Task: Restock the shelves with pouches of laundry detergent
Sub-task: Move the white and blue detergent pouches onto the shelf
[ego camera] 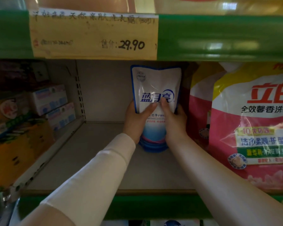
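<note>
A white and blue detergent pouch (155,88) stands upright at the back of the grey shelf (95,160), close to the rear wall. My left hand (136,118) grips its left side, thumb across the front. My right hand (174,119) grips its right side, thumb on the printed logo. The pouch's blue base touches the shelf board between my wrists. Both forearms reach in from the front edge.
Large pink and yellow detergent bags (252,124) fill the shelf right of the pouch. Stacked boxes (52,103) and orange packs (18,144) sit beyond the left divider. A green shelf edge with a paper price tag (93,33) hangs overhead.
</note>
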{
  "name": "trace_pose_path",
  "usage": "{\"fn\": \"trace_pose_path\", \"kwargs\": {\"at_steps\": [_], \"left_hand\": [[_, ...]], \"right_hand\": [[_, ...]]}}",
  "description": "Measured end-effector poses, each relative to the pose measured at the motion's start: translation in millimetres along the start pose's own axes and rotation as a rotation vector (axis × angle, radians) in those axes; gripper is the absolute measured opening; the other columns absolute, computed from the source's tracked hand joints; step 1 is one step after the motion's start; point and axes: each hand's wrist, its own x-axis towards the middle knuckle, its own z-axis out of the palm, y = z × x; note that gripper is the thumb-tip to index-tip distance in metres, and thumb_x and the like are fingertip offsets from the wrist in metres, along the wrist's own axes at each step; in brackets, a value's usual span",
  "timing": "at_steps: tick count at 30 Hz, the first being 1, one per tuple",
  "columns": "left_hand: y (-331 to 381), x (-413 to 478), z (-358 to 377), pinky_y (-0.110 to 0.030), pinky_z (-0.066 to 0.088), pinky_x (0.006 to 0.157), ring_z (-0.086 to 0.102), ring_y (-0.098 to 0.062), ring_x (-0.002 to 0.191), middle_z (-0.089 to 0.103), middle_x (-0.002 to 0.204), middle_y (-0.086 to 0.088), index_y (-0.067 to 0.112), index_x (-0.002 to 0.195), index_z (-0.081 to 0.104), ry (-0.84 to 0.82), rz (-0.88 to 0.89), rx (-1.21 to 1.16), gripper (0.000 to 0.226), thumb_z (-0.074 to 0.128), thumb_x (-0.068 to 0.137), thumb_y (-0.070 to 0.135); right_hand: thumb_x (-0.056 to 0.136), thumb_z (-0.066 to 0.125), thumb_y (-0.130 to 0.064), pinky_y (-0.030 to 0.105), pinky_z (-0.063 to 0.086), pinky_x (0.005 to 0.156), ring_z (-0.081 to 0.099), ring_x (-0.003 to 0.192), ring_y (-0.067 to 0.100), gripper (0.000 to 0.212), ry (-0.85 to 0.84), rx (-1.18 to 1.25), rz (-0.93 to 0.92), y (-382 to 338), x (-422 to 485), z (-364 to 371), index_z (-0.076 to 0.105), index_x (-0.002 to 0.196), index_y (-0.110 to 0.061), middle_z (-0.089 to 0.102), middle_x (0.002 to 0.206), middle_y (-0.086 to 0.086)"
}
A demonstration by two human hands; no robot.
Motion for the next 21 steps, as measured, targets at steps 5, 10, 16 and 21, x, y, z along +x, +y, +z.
{"fn": "trace_pose_path", "kwargs": {"at_steps": [5,10,16,21], "left_hand": [[-6.3,-0.8,-1.7,-0.021,0.056,0.068,0.069,-0.003,0.076,0.072,0.075,0.014,0.029,0.089,0.061,-0.035,0.002,0.024,0.024,0.066,0.084,0.006],[-6.1,-2.1,-4.8,-0.019,0.055,0.07,0.069,-0.004,0.083,0.07,0.095,0.006,0.021,0.106,0.06,-0.042,-0.046,0.066,0.026,0.067,0.084,0.01],[-5.0,-6.1,-5.5,-0.017,0.054,0.071,0.066,-0.009,0.094,0.066,0.111,-0.003,0.009,0.127,0.048,-0.018,-0.081,0.11,0.051,0.07,0.081,0.01],[2.3,-19.2,-6.1,-0.01,0.05,0.067,0.063,0.002,0.087,0.061,0.112,-0.002,0.005,0.131,0.042,0.017,-0.115,0.132,0.048,0.062,0.087,0.01]], "right_hand": [[0.083,0.068,-0.024,0.025,0.055,0.081,0.066,0.095,0.011,0.036,-0.003,-0.043,-0.038,7.8,-0.8,-4.9,0.058,0.118,-0.019,0.067,0.109,0.002],[0.081,0.07,-0.027,0.028,0.055,0.084,0.066,0.099,0.013,0.049,0.047,-0.06,-0.034,7.9,-4.4,-5.0,0.056,0.126,-0.016,0.066,0.114,0.004],[0.08,0.072,-0.026,0.023,0.054,0.083,0.064,0.099,0.012,0.05,0.096,-0.107,-0.023,8.4,-9.2,-4.4,0.054,0.126,-0.014,0.064,0.115,0.002],[0.079,0.071,-0.036,0.037,0.047,0.1,0.056,0.118,0.019,0.063,0.156,-0.204,-0.021,10.9,-16.4,-2.6,0.047,0.133,-0.012,0.057,0.131,0.006]]}}
